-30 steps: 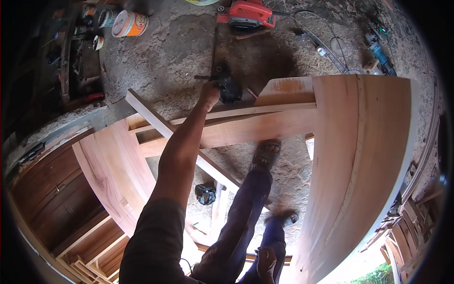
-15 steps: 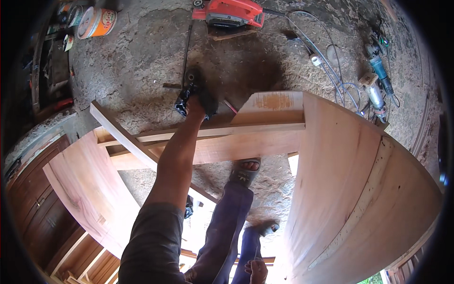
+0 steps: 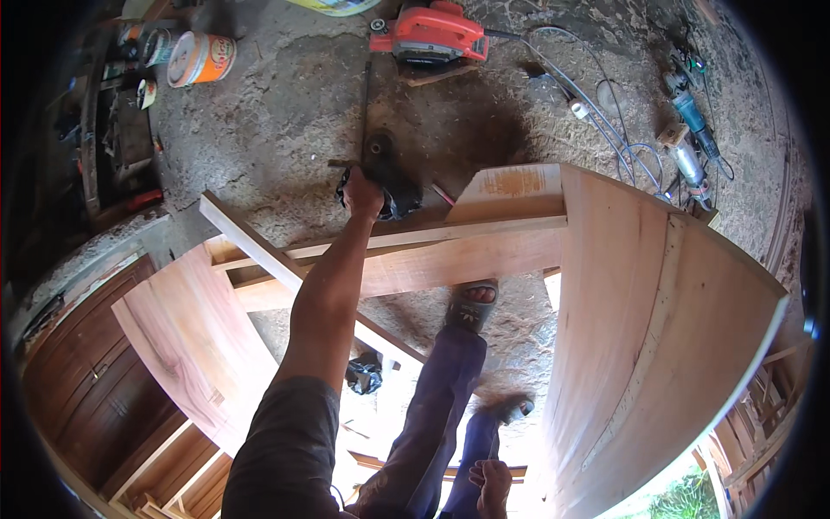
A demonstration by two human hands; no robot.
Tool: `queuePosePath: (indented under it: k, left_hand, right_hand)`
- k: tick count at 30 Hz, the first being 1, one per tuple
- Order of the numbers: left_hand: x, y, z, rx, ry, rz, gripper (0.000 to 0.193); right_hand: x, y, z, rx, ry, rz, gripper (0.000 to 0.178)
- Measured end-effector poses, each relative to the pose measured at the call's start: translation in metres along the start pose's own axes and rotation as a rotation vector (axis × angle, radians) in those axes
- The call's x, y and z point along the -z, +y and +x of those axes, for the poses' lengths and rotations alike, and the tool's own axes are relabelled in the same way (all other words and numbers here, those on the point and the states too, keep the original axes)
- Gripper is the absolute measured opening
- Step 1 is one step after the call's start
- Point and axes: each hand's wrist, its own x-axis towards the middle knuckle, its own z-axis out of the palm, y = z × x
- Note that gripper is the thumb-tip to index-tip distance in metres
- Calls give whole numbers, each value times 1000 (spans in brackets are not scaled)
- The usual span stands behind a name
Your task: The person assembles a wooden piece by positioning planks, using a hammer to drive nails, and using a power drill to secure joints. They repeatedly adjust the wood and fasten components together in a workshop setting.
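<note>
My left arm reaches forward over a wooden frame. At its end my left hand is closed on crumpled black plastic, apparently a plastic bag, low over the floor just beyond the frame's far rail. Beside the bag is a dark round piece with a hole, next to a thin metal bar. Low in the view, by my leg, my right hand has its fingers curled; what they hold, if anything, is hidden. A loose wooden strip slants across the frame under my left arm.
Large curved wood panels stand at right and left. A red electric planer lies on the rough floor, with cables and an angle grinder to its right. An orange and white bucket stands far left. Another black plastic bag lies inside the frame.
The view has shifted, so the scene sits further right. My left hand shows more clearly, with the black plastic now more to its right. My right hand has moved slightly right.
</note>
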Motion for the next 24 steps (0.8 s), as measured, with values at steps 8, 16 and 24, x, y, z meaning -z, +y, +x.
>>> queuePosePath:
  k: [8, 16, 24]
  left_hand:
    - [68, -58, -27, 218, -542, -985, 21]
    - [155, -40, -100, 4, -615, -1009, 18]
    - [242, 35, -357, -209, -997, -731, 38]
  right_hand:
    - [26, 57, 7, 96, -94, -3, 16]
    - [14, 76, -31, 121, -164, 260, 19]
    - [46, 98, -84, 343, -212, 94, 21]
